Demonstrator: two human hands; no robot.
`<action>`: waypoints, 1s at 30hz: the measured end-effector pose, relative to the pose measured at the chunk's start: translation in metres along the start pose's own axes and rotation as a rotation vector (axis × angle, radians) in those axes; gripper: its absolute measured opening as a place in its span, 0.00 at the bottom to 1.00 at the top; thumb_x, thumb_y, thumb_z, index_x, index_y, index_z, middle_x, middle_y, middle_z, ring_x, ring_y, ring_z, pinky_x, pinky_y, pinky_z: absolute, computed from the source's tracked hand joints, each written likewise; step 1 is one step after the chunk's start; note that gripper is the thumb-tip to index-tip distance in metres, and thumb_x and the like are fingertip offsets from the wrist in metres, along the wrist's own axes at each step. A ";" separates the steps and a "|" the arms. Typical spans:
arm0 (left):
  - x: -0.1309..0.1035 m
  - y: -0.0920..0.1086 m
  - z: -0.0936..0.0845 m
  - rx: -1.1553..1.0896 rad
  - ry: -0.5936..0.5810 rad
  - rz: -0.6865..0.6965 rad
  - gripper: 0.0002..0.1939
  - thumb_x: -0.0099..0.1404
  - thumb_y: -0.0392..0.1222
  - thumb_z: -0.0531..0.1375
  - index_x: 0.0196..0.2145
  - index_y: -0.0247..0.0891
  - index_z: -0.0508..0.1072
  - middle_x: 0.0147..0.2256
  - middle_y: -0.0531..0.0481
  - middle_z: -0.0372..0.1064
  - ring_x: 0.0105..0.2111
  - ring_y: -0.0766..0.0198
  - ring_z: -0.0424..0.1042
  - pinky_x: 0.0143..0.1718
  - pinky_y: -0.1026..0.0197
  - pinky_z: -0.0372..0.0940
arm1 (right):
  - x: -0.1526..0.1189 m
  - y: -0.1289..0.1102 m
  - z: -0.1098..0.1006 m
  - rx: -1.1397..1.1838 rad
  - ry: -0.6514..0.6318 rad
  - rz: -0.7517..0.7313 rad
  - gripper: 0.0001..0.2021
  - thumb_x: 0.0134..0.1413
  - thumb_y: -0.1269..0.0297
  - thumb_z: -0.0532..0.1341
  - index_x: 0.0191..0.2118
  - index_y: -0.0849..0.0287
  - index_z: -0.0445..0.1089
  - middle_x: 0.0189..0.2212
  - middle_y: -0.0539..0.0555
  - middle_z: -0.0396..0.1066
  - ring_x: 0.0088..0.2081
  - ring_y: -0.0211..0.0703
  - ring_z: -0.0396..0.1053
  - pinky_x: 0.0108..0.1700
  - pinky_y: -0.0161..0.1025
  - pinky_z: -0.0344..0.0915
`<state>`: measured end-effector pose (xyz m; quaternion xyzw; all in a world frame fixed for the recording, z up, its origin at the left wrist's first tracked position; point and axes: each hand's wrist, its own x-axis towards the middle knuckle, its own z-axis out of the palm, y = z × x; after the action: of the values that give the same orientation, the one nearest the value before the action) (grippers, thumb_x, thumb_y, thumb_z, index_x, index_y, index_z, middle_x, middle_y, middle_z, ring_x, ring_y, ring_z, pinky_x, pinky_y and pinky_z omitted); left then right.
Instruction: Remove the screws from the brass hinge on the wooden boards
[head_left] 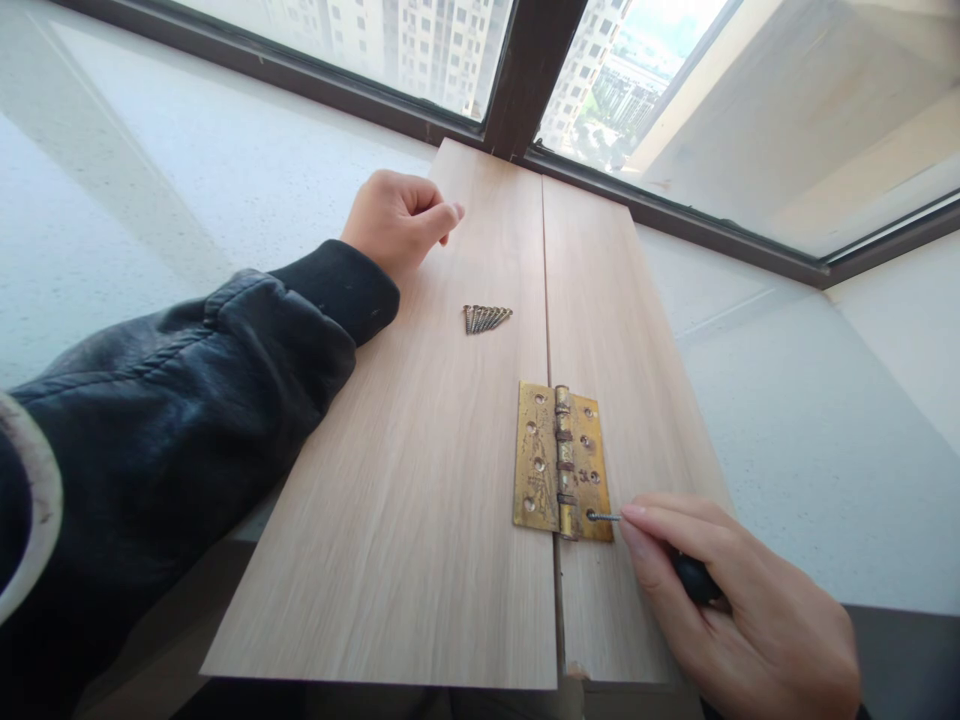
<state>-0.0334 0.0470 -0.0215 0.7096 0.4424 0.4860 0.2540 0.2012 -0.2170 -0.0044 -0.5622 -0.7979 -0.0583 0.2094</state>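
An old brass hinge (pixel 564 462) lies unfolded across the seam between two pale wooden boards, one leaf on each. My right hand (pixel 739 590) pinches a small screw (pixel 604 517) between thumb and forefinger, its far end at the lowest hole of the right leaf. Inside that same hand sits a black rounded handle (pixel 697 578), mostly hidden by the fingers. My left hand (pixel 401 222) is closed in a loose fist over the far part of the left board (pixel 375 500), with nothing visible in it. Several loose screws (pixel 486 319) lie in a row nearer the hinge.
The narrower right board (pixel 600 270) runs alongside the left one. Both lie on a white speckled sill (pixel 150 170) and reach the dark window frame (pixel 517 90). Their near ends overhang the sill's front edge. A white curved object (pixel 34 500) shows at far left.
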 end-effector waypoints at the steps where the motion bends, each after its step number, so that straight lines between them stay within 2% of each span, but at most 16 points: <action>1: 0.000 0.000 0.000 0.003 -0.001 -0.003 0.15 0.56 0.46 0.58 0.13 0.44 0.66 0.13 0.55 0.52 0.18 0.66 0.52 0.26 0.57 0.50 | 0.001 0.000 -0.001 -0.005 0.000 -0.006 0.03 0.63 0.69 0.57 0.41 0.56 0.67 0.36 0.51 0.75 0.37 0.34 0.73 0.40 0.31 0.66; 11: 0.000 0.001 0.000 0.004 -0.010 -0.009 0.15 0.55 0.46 0.58 0.13 0.44 0.65 0.13 0.54 0.52 0.19 0.64 0.54 0.26 0.57 0.49 | 0.008 -0.002 -0.006 0.125 0.008 -0.102 0.06 0.57 0.75 0.59 0.36 0.56 0.68 0.33 0.50 0.75 0.33 0.34 0.73 0.37 0.31 0.69; 18: 0.000 0.004 -0.002 0.027 -0.038 -0.024 0.15 0.55 0.44 0.58 0.14 0.42 0.65 0.13 0.55 0.52 0.19 0.66 0.54 0.26 0.58 0.49 | 0.005 0.000 0.000 0.098 0.056 -0.105 0.05 0.57 0.76 0.60 0.35 0.60 0.69 0.33 0.51 0.75 0.34 0.31 0.72 0.38 0.29 0.65; 22: 0.000 0.005 -0.002 0.026 -0.039 -0.039 0.15 0.56 0.42 0.59 0.14 0.41 0.66 0.12 0.56 0.51 0.18 0.67 0.53 0.26 0.59 0.50 | 0.008 -0.001 -0.003 0.121 0.021 -0.111 0.06 0.59 0.75 0.58 0.37 0.59 0.70 0.34 0.50 0.75 0.34 0.29 0.72 0.38 0.27 0.65; 26: 0.000 0.004 -0.001 0.012 -0.028 -0.030 0.16 0.57 0.41 0.59 0.14 0.41 0.66 0.12 0.56 0.51 0.18 0.68 0.53 0.26 0.59 0.50 | 0.012 0.000 -0.004 0.222 -0.013 -0.062 0.07 0.57 0.76 0.60 0.39 0.58 0.71 0.36 0.49 0.74 0.36 0.28 0.72 0.42 0.24 0.66; 30: -0.001 0.004 -0.001 0.007 -0.021 -0.034 0.16 0.56 0.42 0.59 0.13 0.41 0.66 0.13 0.56 0.52 0.19 0.67 0.55 0.26 0.58 0.50 | 0.012 0.004 -0.004 0.290 -0.057 -0.065 0.09 0.56 0.78 0.60 0.39 0.58 0.70 0.36 0.49 0.73 0.36 0.29 0.71 0.41 0.25 0.67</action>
<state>-0.0325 0.0445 -0.0184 0.7079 0.4534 0.4727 0.2642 0.2025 -0.2070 0.0037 -0.5015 -0.8212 0.0669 0.2637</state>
